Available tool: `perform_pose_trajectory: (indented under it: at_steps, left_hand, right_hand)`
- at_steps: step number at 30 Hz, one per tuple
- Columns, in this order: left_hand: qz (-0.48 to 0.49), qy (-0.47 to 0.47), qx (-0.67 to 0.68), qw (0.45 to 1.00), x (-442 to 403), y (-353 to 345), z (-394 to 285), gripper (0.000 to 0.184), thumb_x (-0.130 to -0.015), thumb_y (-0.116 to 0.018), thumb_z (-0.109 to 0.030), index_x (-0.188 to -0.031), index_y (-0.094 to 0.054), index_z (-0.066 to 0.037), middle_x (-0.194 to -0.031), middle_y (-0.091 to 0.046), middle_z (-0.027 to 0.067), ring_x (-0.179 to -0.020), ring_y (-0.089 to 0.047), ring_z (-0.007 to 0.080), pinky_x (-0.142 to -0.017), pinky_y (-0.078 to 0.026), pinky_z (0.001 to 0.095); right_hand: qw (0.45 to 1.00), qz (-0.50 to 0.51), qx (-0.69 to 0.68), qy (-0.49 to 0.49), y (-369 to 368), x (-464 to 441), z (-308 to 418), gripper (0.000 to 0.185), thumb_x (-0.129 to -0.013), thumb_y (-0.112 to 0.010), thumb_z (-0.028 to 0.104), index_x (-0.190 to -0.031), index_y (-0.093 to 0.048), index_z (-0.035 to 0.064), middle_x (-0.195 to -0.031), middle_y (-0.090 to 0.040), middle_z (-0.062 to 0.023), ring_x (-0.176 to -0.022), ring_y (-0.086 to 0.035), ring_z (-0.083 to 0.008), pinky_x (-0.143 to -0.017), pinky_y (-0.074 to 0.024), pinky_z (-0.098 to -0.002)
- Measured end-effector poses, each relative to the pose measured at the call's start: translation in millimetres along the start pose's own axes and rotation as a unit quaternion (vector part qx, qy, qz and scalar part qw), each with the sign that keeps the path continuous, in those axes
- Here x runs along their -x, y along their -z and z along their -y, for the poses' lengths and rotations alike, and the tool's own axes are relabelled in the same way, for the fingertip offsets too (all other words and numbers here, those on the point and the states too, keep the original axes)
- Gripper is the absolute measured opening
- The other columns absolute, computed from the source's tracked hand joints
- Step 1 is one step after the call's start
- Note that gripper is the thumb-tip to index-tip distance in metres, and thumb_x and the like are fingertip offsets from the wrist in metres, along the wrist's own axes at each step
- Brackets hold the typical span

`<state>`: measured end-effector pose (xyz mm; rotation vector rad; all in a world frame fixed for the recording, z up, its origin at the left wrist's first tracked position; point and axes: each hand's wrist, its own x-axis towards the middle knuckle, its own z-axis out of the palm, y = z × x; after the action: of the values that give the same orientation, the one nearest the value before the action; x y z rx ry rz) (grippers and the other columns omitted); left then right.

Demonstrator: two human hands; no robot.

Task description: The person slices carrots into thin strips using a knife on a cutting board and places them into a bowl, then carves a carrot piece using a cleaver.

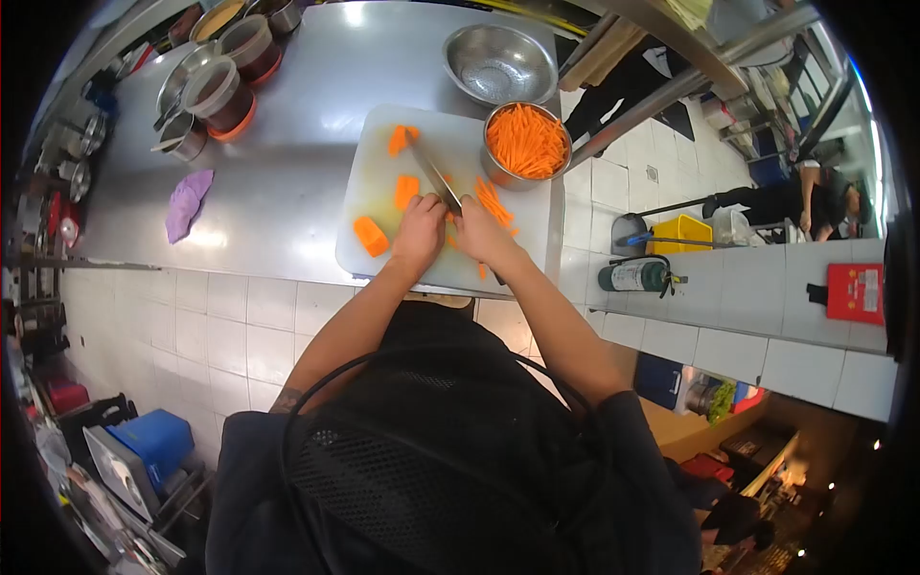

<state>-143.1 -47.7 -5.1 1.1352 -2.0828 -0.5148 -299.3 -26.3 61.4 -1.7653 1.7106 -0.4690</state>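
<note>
My right hand point(484, 233) is closed round the handle of a kitchen knife point(433, 170), whose blade points away and to the left over a white cutting board point(374, 158). Curled close beside the blade, my left hand point(420, 232) presses on a carrot piece, mostly hidden by the fingers. Three orange carrot chunks lie on the board's left part: a far one point(402, 140), a middle one point(407, 191) and a near one point(370, 236). Cut carrot strips point(492, 201) lie right of the blade.
A metal pot point(502, 175) heaped with carrot strips point(526, 141) stands at the board's far right corner. Behind it is a steel bowl point(500, 64). A purple cloth point(189, 204) and tubs of dark liquid point(218, 93) are on the steel table's left. Another person point(815, 201) is at right.
</note>
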Motion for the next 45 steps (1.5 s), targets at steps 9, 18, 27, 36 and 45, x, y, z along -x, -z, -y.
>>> perform_pose_trajectory:
  at_steps: [9, 18, 27, 36, 45]
  left_hand:
    - [-0.05, 0.106, -0.014, 0.993, -37, 46, 19, 0.033, -0.086, -0.061, 0.005, -0.117, -0.072, 0.0, -0.123, -0.066, 0.0195, -0.114, -0.061, 0.0419, -0.097, -0.053, 0.0472]
    - [0.181, 0.184, -0.093, 0.962, -66, 54, 42, 0.023, -0.092, -0.066, -0.01, -0.114, -0.069, -0.003, -0.124, -0.062, 0.0225, -0.108, -0.065, 0.044, -0.096, -0.054, 0.051]
    - [0.233, 0.095, -0.08, 0.964, -37, 28, 19, 0.017, -0.089, -0.067, -0.008, -0.102, -0.066, 0.002, -0.105, -0.068, 0.0262, -0.102, -0.067, 0.0448, -0.09, -0.055, 0.0528]
    - [0.127, 0.043, -0.012, 0.991, -7, 29, -17, 0.013, -0.087, -0.064, -0.002, -0.099, -0.069, 0.001, -0.099, -0.065, 0.0208, -0.094, -0.066, 0.0427, -0.086, -0.056, 0.0503]
    - [0.167, 0.029, -0.021, 0.985, -7, 28, -12, 0.013, -0.091, -0.063, -0.005, -0.095, -0.074, -0.002, -0.098, -0.067, 0.017, -0.098, -0.066, 0.0391, -0.088, -0.055, 0.0496]
  right_hand:
    - [0.994, -0.055, -0.087, 0.019, 49, 46, 1, 0.017, -0.101, -0.057, 0.012, -0.113, -0.058, -0.0009, -0.088, -0.066, -0.0244, -0.081, -0.068, -0.0342, -0.073, -0.0534, -0.0452]
    - [0.972, -0.037, -0.202, -0.117, 11, 112, 28, 0.021, -0.102, -0.054, 0.008, -0.12, -0.05, -0.0037, -0.094, -0.065, -0.039, -0.095, -0.064, -0.0579, -0.082, -0.0499, -0.0584]
    - [0.985, -0.036, -0.134, -0.098, -8, 104, -5, 0.03, -0.103, -0.052, 0.006, -0.13, -0.041, -0.0017, -0.092, -0.065, -0.0379, -0.09, -0.063, -0.0587, -0.081, -0.0501, -0.0583]
    - [0.992, 0.038, 0.049, -0.11, -17, 123, 35, 0.036, -0.09, -0.051, -0.003, -0.125, -0.043, -0.0052, -0.095, -0.068, -0.0366, -0.092, -0.068, -0.055, -0.079, -0.0526, -0.0635]
    - [0.988, 0.052, 0.033, -0.142, 3, 124, 62, 0.036, -0.089, -0.051, -0.004, -0.124, -0.044, -0.0069, -0.094, -0.067, -0.0388, -0.093, -0.068, -0.0561, -0.084, -0.0508, -0.0654]
